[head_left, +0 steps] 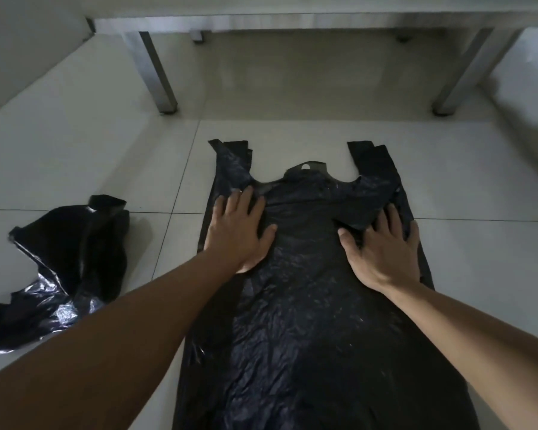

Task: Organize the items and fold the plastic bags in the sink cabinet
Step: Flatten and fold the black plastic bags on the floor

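Thin black plastic bag (308, 290) spread flat: crinkled film, fine creases, dull sheen with small glints. Second black plastic bag (66, 268) at left: crumpled, glossier, bright silvery highlights along the folds. Floor tiles (479, 197): pale, smooth, glazed, softly reflective, thin dark grout lines. Cabinet legs (159, 72): brushed metal, satin grey.

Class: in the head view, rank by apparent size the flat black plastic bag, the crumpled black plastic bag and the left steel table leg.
1. Flat black plastic bag.
2. Crumpled black plastic bag.
3. Left steel table leg, though it stands farther away.
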`<state>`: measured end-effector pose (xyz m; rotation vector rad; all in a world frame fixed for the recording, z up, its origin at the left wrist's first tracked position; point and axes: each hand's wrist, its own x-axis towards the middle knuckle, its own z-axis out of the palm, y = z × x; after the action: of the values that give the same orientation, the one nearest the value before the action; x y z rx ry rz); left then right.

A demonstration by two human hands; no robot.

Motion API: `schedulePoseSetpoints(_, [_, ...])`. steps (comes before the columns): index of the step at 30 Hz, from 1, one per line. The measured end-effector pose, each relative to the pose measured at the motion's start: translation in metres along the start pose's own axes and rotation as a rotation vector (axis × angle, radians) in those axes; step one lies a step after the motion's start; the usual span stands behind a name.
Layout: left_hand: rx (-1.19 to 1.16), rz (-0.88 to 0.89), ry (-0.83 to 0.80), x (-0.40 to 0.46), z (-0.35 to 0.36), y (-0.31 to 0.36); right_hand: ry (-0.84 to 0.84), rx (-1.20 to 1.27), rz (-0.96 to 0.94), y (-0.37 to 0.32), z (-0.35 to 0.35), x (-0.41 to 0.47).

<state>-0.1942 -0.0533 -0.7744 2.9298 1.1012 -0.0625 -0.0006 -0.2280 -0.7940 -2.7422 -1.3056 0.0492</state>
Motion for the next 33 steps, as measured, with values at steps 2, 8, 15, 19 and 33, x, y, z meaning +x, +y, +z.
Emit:
schedulePoseSetpoints(2, [-0.119, -0.079, -0.006, 0.02, -0.004, -0.008, 0.025, -0.007, 0.001, -0.001, 0.001, -0.001])
schedulePoseSetpoints(8, [-0.901, -0.686, 0.168, 0.078, -0.033, -0.036, 0.047, -0.008, 0.012, -0.001, 0.002, -0.001])
schedulePoseSetpoints(15, [-0.171, -0.258, -0.211, 0.13, -0.067, -0.091, 0.035, -0.016, 0.015, -0.002, 0.0, 0.0])
schedulePoseSetpoints(19, [-0.235, -0.128, -0.275, 0.145, -0.108, -0.089, 0.042, -0.018, 0.019, -0.002, -0.001, -0.001])
schedulePoseSetpoints(33, [0.028, -0.005, 0.549, 0.11, -0.09, -0.09, 0.014, -0.017, 0.015, -0.003, -0.002, 0.001])
